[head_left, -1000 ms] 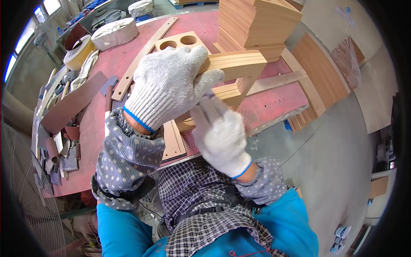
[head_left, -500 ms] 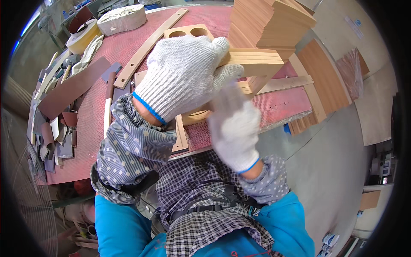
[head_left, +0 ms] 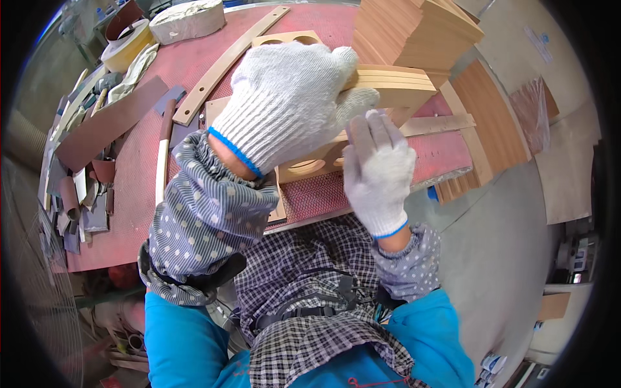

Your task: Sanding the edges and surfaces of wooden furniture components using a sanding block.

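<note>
My left hand (head_left: pixel 284 103) stays clamped on the stacked wooden slats (head_left: pixel 394 87); my right hand (head_left: pixel 378 171), fingers together and flat, has slid up against the cut-out panel (head_left: pixel 310 165) beneath.

White knit gloves with blue-trimmed cuffs on left hand (head_left: pixel 288 97) and right hand (head_left: pixel 378 171); grey polka-dot and striped sleeve covers; checked shirt; bright blue garment below.

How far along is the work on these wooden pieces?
Done, apparently: a tall stack of cut wooden pieces stands at the table's far side. In hand: the left hand presses a curved wooden piece while the right hand works its edge. Left: a long curved strip and a two-hole panel lie untouched.
</note>
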A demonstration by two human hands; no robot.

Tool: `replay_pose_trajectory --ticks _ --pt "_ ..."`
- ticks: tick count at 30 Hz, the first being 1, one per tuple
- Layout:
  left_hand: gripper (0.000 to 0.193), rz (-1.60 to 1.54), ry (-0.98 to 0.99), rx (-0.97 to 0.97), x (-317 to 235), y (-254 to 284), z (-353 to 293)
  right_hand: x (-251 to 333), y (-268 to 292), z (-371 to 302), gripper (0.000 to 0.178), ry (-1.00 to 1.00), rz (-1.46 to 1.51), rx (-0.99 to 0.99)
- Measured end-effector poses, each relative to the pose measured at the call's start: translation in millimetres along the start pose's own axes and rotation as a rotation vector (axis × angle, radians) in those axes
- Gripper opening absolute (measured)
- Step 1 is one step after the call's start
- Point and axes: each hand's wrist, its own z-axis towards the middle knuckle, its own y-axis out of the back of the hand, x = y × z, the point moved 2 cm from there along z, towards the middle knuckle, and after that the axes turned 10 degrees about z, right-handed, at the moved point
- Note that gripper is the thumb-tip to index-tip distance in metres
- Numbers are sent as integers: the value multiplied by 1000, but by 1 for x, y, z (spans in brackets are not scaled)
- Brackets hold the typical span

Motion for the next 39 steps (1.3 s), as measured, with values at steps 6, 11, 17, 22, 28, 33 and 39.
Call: replay_pose_trajectory --ticks 6,11,17,22,28,33,39 --pt "43 -25 19 52 5 1 -3 39 -16 -5 38 227 145 117" --pt "43 -10 -23 -28 -1 -4 1 12 -12 -7 30 136 82 -38" --pt "43 5 -14 -50 7 10 -7 8 -11 2 45 56 130 186" --pt "41 -49 -21 -27 4 -5 -2 42 -23 -9 41 158 262 167" --pt "40 -23 -26 -51 -1 -5 0 9 -12 0 40 100 -57 45" --pt "39 -44 16 12 7 0 -4 23 -10 4 34 191 161 125" --pt "38 -7 -40 -30 3 -3 -1 39 -8 0 20 76 229 196"
